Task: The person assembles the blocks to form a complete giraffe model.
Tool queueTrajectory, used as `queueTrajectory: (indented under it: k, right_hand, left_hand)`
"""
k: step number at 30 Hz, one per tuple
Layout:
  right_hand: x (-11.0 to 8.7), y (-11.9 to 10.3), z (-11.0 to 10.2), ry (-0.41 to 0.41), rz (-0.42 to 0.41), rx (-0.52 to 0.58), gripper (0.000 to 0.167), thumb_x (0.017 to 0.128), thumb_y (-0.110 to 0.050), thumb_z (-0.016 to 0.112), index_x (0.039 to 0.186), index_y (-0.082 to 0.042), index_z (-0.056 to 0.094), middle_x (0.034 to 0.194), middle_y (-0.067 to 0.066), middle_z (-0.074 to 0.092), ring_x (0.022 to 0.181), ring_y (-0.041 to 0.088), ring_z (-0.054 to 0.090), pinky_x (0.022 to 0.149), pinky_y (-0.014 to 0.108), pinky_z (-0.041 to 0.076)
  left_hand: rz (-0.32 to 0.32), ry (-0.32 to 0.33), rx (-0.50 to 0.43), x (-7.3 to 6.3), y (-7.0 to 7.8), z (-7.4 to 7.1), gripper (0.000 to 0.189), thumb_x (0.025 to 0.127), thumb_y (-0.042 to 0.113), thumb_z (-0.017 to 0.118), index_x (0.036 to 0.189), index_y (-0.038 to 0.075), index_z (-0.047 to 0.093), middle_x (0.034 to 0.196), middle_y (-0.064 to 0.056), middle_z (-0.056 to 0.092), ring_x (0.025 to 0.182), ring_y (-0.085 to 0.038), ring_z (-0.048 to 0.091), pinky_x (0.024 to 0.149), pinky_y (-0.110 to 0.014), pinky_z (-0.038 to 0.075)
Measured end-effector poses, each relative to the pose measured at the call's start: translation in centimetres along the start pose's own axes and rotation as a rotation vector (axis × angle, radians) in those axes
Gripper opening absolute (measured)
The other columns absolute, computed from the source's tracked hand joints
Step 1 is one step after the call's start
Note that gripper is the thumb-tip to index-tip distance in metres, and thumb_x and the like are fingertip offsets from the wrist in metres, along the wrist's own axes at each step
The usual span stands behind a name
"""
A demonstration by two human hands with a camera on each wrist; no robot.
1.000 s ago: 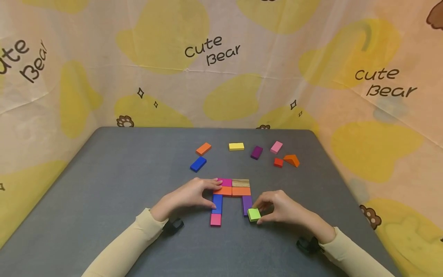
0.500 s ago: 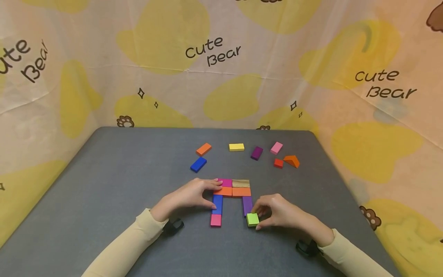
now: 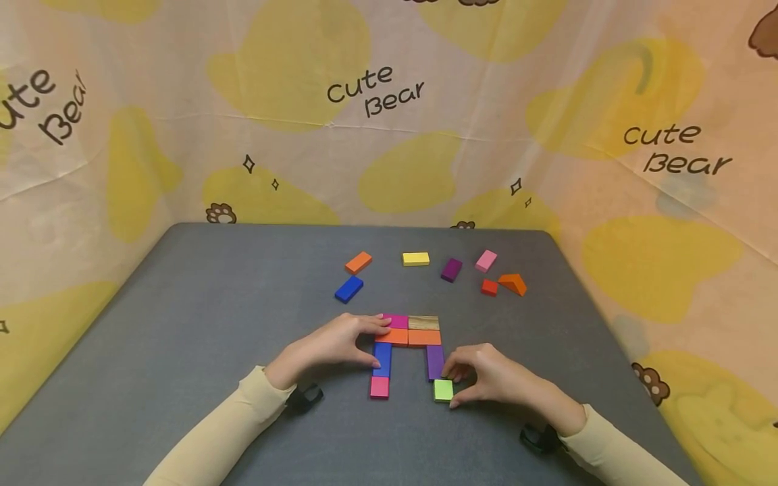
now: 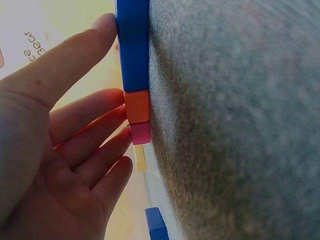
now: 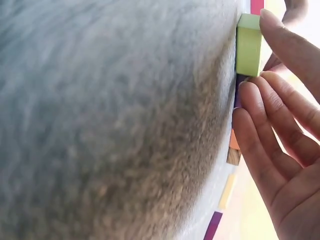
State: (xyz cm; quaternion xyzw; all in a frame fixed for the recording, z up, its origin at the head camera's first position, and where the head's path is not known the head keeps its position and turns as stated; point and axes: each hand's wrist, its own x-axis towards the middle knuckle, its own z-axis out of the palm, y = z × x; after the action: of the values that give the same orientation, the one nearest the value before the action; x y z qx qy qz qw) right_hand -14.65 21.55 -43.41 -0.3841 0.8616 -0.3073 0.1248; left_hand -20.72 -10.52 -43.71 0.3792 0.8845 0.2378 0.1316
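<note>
Flat on the table, colored wooden blocks form an arch. Its top has a magenta block (image 3: 398,321) beside a wood-grain block (image 3: 423,322), above two orange blocks (image 3: 423,337). The left leg is a blue block (image 3: 382,356) ending in a pink block (image 3: 379,387); the right leg is a purple block (image 3: 434,361). My left hand (image 3: 334,343) rests fingertips on the magenta and left orange blocks, thumb against the blue one. With thumb and fingertips at opposite corners, my right hand (image 3: 495,378) pinches a lime-green block (image 5: 248,47) at the purple block's lower end.
Beyond the arch lie loose blocks: orange (image 3: 358,262), blue (image 3: 349,289), yellow (image 3: 416,259), dark purple (image 3: 451,270), light pink (image 3: 485,260), red (image 3: 489,287) and an orange wedge-like one (image 3: 513,284). A patterned curtain (image 3: 389,169) surrounds the grey table (image 3: 213,283).
My right hand has brought the lime-green block toward me, from overlapping the purple block's lower right side to in line below its end. The left hand has stayed in place.
</note>
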Motion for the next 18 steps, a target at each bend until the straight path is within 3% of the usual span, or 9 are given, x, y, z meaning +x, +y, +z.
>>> queueTrajectory:
  k: [8, 18]
  right_hand:
    - [-0.45, 0.32, 0.0, 0.026, 0.0, -0.036, 0.032, 0.069, -0.037, 0.084, 0.089, -0.018, 0.067, 0.081, -0.008, 0.064, 0.071, 0.002, 0.06, 0.065, 0.018, 0.053]
    - [-0.29, 0.16, 0.09, 0.014, 0.009, -0.043, 0.03, 0.071, -0.037, 0.082, 0.089, -0.019, 0.067, 0.081, -0.008, 0.064, 0.071, 0.002, 0.06, 0.065, 0.018, 0.053]
  left_hand:
    - [-0.002, 0.001, -0.007, -0.11, 0.08, -0.16, 0.064, 0.076, 0.043, 0.077, 0.132, 0.021, 0.058, 0.144, 0.005, 0.048, 0.137, -0.017, 0.039, 0.108, -0.044, 0.037]
    - [0.0, -0.002, -0.005, -0.03, 0.15, -0.16, 0.063, 0.076, 0.042, 0.077, 0.132, 0.02, 0.058, 0.144, 0.005, 0.048, 0.137, -0.017, 0.039, 0.108, -0.043, 0.037]
